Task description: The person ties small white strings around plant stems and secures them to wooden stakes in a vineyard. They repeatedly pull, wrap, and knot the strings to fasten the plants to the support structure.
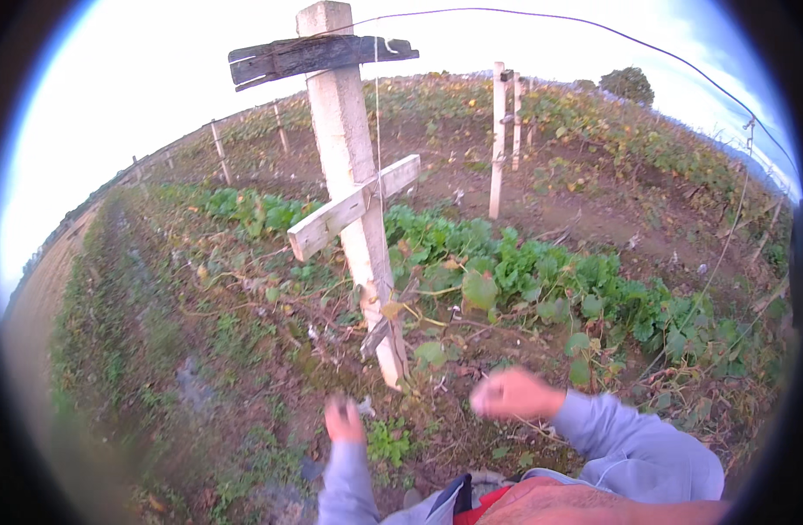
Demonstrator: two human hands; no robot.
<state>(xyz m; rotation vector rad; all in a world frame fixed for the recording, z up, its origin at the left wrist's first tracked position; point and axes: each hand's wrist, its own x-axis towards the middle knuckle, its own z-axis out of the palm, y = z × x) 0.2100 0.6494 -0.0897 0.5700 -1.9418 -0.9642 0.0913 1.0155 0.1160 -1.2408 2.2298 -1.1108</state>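
My left hand [343, 418] is low in front of me, just left of the foot of a pale concrete post [338, 131]. Motion smears its fingers, so its grip does not show. My right hand [513, 394] is to the right of the post, above dry stems and leaves. Its fingers are curled in, and what they hold, if anything, is hidden. A dark weathered board [318, 58] crosses the post near its top, and a pale wooden board [353, 208] crosses lower down. White string [378, 114] hangs beside the post. A thin vine [423, 317] with a few leaves passes its lower part.
Wire [541, 13] runs from the post top to the right, where a slanting line [725, 236] drops toward the ground. Leafy green plants [541, 271] grow in a row behind the post. More posts [498, 140] stand beyond. A grassy strip [139, 324] lies left.
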